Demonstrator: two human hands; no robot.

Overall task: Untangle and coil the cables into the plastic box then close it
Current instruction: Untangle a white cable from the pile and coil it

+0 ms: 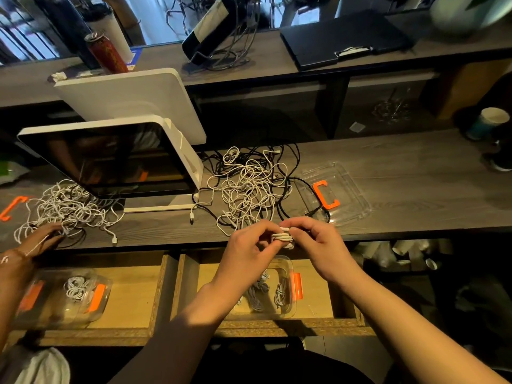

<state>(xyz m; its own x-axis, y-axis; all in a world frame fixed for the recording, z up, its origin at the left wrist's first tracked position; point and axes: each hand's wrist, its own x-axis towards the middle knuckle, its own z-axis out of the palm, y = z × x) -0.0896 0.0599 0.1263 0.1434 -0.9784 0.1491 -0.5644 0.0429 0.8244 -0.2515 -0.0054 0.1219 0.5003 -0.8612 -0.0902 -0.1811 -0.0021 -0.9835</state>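
Cable (283, 236), white, tightly coiled, pinched between both hands

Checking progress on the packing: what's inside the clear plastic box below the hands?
The plastic box holds a few coiled pale cables. The left hand and forearm cover its left part, so a full count is impossible.

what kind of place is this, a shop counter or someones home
Probably a shop or cafe service counter, not a home. A white point-of-sale screen on a stand sits on the dark wood counter, a clipboard lies on the raised customer ledge, and stacked disposable cups are stored underneath.
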